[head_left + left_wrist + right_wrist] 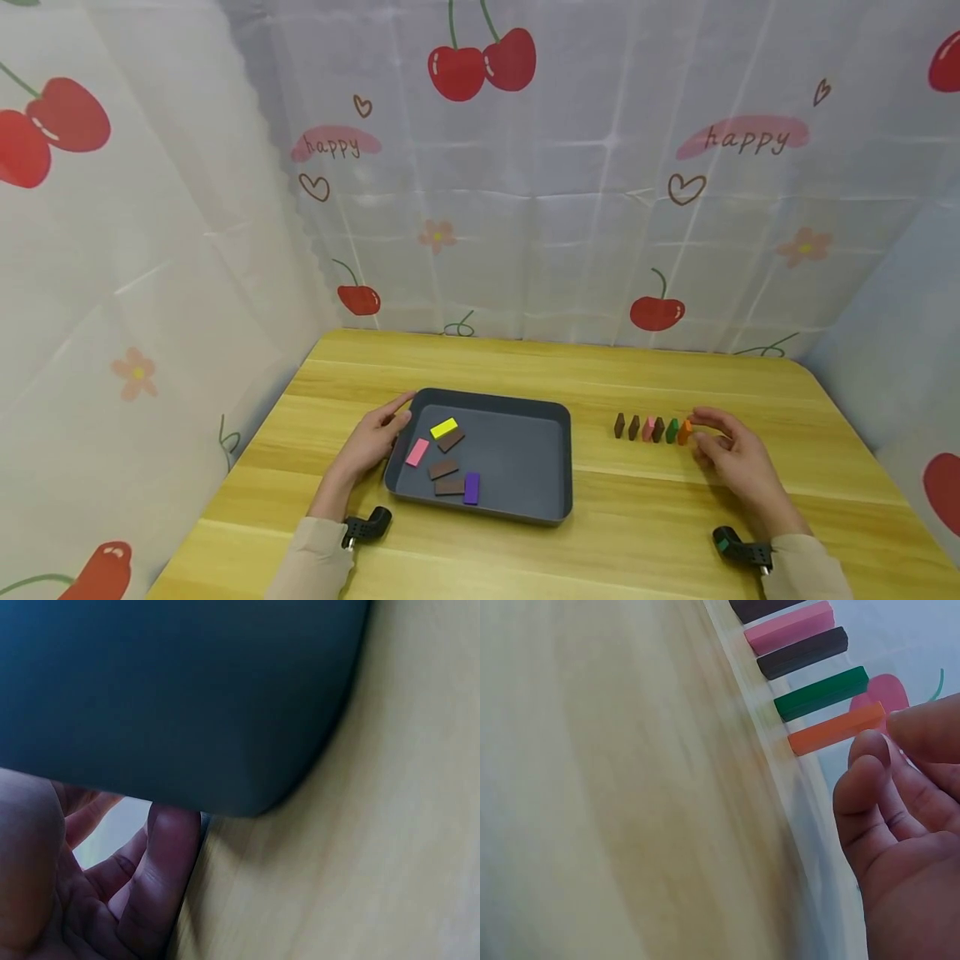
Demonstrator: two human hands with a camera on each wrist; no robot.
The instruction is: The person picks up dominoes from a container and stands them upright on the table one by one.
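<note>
A dark grey tray (517, 467) lies on the table, with several loose dominoes in its left part: a yellow one (444, 428), a pink one (417, 452), a purple one (471, 488) and some brown ones. At its left side my left hand (369, 446) holds the wall, thumb by the rim. To the right of the tray, several dominoes stand upright in a row, brown, pink and green (672, 431), ending in an orange domino (836, 729). My right hand (738, 458) pinches this orange domino near its top, between thumb and fingertip.
The wooden table (637, 533) reaches back to a cherry-printed curtain (525, 250), which also hangs along the left and right sides. A black wrist mount (367, 527) sits on the left forearm, another mount (738, 550) on the right.
</note>
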